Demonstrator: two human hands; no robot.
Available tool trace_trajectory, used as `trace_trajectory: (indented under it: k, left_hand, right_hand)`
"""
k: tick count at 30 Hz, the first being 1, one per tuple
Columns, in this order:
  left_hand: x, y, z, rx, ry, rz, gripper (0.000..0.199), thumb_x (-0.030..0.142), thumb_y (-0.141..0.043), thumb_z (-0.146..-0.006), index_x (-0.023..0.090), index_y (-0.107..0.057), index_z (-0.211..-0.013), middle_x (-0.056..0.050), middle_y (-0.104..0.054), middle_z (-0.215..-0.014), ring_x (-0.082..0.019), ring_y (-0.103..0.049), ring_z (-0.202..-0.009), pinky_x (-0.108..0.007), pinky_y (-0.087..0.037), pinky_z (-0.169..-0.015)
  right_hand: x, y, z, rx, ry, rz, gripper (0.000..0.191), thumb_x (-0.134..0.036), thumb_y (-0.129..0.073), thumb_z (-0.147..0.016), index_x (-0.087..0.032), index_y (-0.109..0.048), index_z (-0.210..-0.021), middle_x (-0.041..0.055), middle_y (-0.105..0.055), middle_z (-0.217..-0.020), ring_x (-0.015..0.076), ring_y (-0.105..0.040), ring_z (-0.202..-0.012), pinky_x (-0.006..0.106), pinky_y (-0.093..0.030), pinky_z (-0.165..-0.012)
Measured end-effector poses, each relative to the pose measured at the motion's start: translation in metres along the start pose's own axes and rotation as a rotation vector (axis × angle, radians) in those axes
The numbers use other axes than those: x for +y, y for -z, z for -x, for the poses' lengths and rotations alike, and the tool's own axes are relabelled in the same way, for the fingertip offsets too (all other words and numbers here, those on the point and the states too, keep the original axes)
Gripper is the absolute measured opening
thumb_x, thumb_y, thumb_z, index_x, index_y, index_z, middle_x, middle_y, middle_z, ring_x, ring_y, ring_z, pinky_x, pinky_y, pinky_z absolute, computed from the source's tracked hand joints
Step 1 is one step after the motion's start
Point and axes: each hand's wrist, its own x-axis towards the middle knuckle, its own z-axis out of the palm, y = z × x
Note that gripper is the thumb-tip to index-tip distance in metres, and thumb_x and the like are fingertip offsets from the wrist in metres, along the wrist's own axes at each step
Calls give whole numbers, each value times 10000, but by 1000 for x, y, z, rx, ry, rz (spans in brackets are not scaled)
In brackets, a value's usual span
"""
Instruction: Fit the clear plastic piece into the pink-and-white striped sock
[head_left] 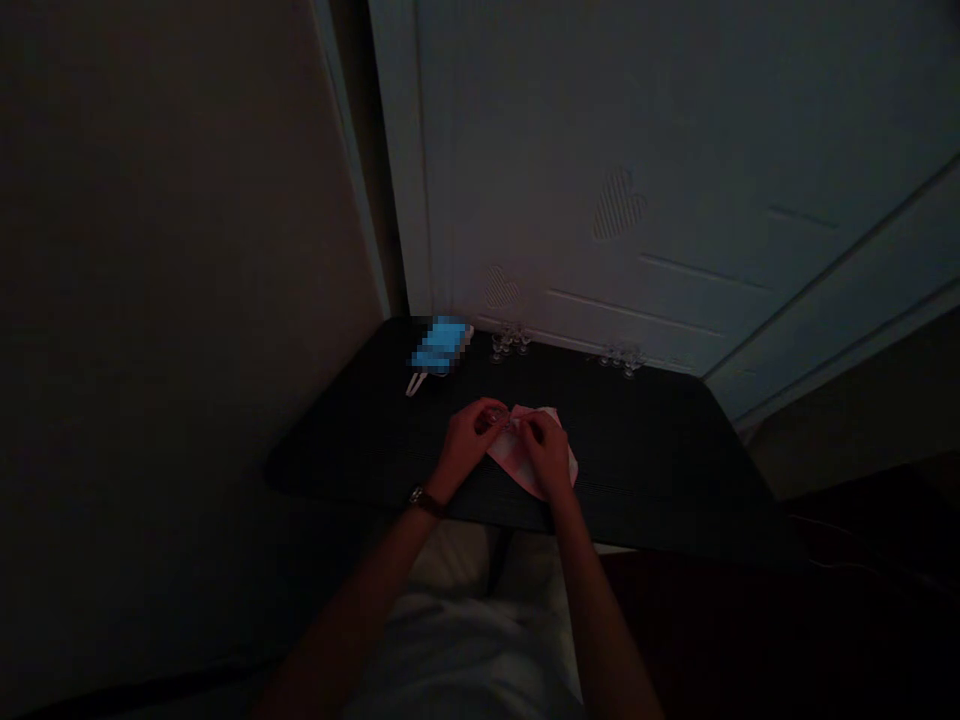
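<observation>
Above the middle of a dark table (pixel 337 440), my hands work close together in dim light. My left hand (pixel 465 440), a dark watch on its wrist, is closed with thumb and fingers round a small clear piece (pixel 493 416). Its exact kind is too dark to tell. The fingertips of my right hand (pixel 547 450) are pinched together just beside it, on something too small to make out. Under both hands lies a pinkish-white cloth or paper sheet (pixel 517 460), partly covered by my right hand.
A phone-like device with a blurred blue screen (pixel 442 345) is at the back left. Along the back edge stand two clusters of small clear pieces, one left (pixel 510 340) and one right (pixel 622 358). A white panel with heart reliefs (pixel 525 200) rises behind the table.
</observation>
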Motion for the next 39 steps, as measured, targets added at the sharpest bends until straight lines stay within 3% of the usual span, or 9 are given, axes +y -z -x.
trace_trajectory:
  k: [39]
  left_hand:
    - [4, 0, 0, 15, -2, 11, 189, 300, -541, -778, 199, -591, -930, -14, -632, -836, -139, -592, -723, -251, -481, -649]
  right_hand:
    - [-2, 1, 0, 6, -22, -2, 176, -218, -422, -814, -197, -591, -771, 24, -609, -788, 162, -545, -750, 266, -399, -681]
